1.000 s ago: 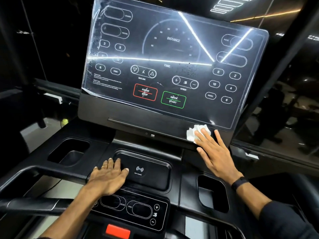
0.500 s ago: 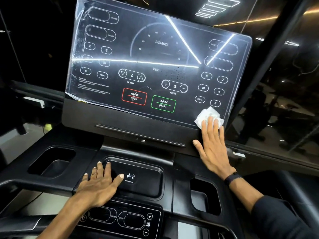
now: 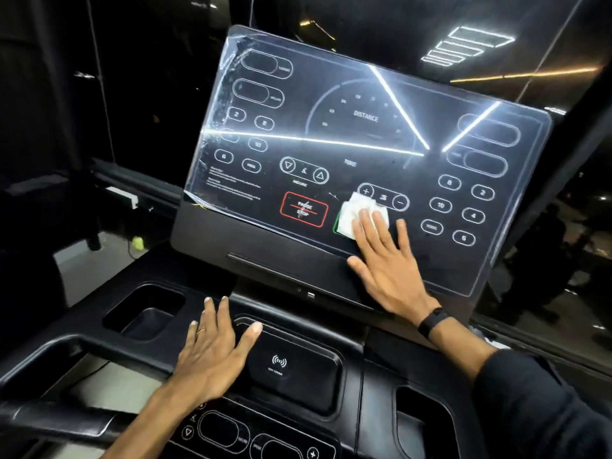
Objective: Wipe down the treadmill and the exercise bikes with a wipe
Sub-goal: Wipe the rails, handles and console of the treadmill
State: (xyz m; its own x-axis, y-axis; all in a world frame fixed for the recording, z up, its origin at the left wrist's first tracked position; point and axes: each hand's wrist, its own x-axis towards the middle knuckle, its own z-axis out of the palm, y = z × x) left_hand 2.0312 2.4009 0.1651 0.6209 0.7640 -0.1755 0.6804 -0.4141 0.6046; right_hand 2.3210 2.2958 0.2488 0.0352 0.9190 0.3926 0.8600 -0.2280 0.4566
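On treadmill console (image 3: 331, 134): wipe (image 3: 359, 215) beneath flat fingertips of right hand (image 3: 387, 263); left hand (image 3: 212, 352) spread flat below console.

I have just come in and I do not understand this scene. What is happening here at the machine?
A person is cleaning a treadmill console. The right hand presses a white wipe flat against the lower part of the display panel, over the green button beside the red PAUSE/STOP button. The left hand rests open on the tray below, at the edge of the charging pad. The bikes are not in view.
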